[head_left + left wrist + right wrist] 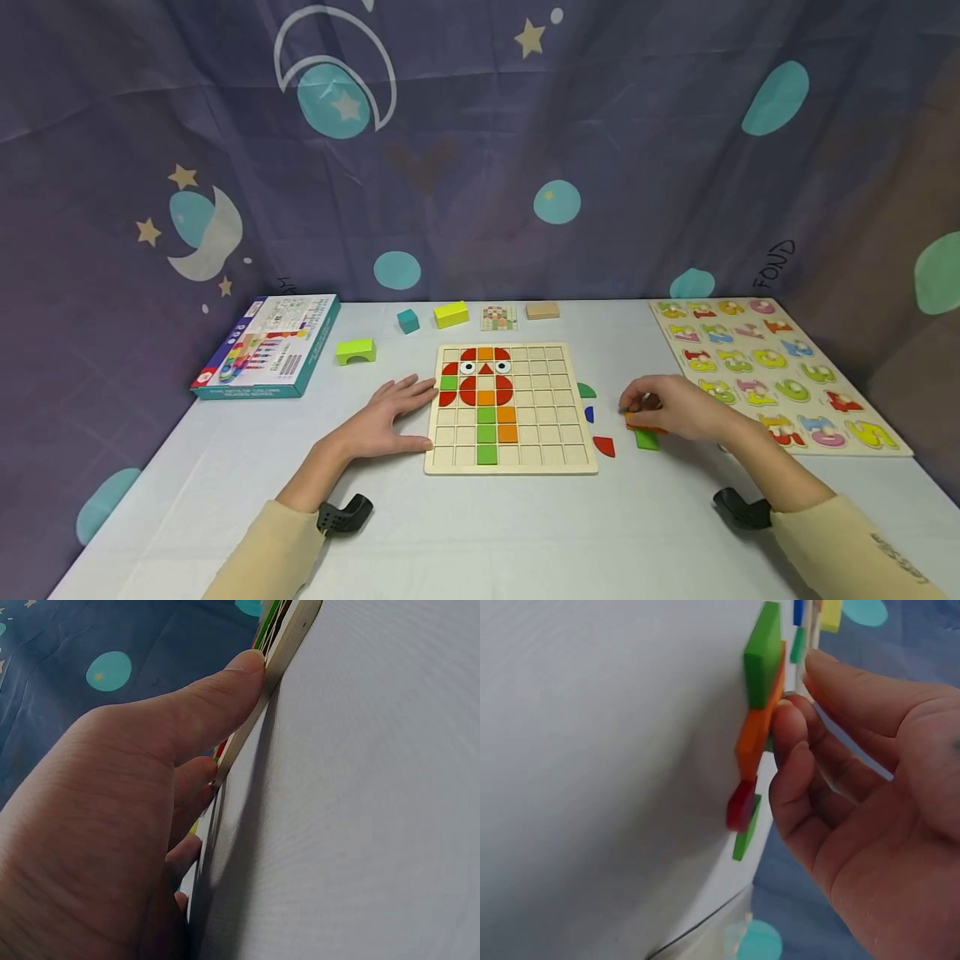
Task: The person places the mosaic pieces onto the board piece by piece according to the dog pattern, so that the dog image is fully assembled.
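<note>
A wooden grid board holds red, orange and green tiles and two eye pieces arranged as a bird-like figure. My left hand rests at the board's left side, fingers spread; its thumb touches the board's edge in the left wrist view. To the right of the board, my right hand is over a small pile of tiles, with fingers bent. Its fingertips are at an orange tile, beside a green tile and a dark red piece. Whether they pinch a tile is hidden.
Loose red, blue and green pieces lie by the board's right edge. A number puzzle lies far right, a box at left. Blocks and a pattern card lie behind the board.
</note>
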The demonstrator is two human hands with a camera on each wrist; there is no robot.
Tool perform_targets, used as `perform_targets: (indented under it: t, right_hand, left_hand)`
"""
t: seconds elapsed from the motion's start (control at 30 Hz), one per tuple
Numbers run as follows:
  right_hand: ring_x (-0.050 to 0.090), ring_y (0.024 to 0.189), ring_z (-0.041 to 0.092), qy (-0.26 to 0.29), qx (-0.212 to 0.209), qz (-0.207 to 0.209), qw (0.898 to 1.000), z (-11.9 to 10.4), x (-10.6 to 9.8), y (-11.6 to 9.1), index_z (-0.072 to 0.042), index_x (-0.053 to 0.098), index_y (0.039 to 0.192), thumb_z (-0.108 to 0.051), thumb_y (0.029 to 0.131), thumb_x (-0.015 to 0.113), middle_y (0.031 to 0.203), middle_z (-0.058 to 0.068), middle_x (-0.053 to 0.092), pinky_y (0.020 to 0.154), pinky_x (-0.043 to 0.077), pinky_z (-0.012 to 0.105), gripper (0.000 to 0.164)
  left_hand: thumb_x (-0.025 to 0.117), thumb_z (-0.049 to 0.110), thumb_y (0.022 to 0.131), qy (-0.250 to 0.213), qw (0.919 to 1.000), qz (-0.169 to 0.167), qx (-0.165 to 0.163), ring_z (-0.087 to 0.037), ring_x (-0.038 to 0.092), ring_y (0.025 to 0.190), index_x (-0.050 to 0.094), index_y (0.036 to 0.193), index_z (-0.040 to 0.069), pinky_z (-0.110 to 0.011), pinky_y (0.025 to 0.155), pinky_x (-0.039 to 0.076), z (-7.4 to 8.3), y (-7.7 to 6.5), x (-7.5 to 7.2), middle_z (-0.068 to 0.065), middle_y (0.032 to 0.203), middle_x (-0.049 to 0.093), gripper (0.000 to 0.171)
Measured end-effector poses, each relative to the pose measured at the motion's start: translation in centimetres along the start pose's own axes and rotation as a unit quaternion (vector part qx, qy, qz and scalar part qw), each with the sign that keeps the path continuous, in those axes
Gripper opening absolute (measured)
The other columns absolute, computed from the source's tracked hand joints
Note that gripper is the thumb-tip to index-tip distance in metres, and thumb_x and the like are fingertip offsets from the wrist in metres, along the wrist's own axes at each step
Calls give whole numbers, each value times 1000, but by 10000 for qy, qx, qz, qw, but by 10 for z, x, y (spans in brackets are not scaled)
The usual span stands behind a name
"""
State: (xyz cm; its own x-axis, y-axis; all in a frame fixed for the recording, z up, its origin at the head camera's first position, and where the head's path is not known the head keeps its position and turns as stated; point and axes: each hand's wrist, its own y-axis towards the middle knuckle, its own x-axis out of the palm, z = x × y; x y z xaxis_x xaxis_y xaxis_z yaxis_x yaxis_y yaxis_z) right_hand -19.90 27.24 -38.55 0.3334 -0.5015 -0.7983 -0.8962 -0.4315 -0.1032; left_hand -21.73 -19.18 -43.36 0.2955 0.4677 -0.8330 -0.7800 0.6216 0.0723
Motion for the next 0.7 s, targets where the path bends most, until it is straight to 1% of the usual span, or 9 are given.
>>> perform_targets:
  t: [0.17,0.47,0.57,0.7]
  right_hand:
    - [53,78,17,-249,-25,70,9997,5,1,-2,-9,73,101,-9,87,80,89,-4,63,65,49,26,16]
    - [51,78,15,-639,-219,108,9977,0,3,-3,-7,73,99,-12,85,82,90,-5,62,66,49,27,18]
    - [51,77,15,-658,-258,104,9974,-1,6,-2,-9,70,96,-10,85,82,86,-5,58,66,48,27,17]
    - [51,78,16,-564,-297,126,9979,-3,7,-2,-12,66,93,-8,84,82,83,-6,56,66,48,27,19]
  left_hand:
    - [78,48,84,-8,10000,-6,-32,-32,17,152,46,152,9,-56,121,6,0,0,0,-4,161,36,84]
    - [78,49,84,-10,10000,-2,-84,-31,17,152,47,152,9,-56,121,6,0,0,0,-3,161,36,84]
    - [78,49,84,-17,10000,2,-79,-32,17,152,46,152,9,-57,121,6,0,0,1,-4,161,36,85]
    - [78,49,84,-15,10000,-1,-91,-32,17,152,46,152,9,-56,121,6,0,0,1,-4,161,36,85]
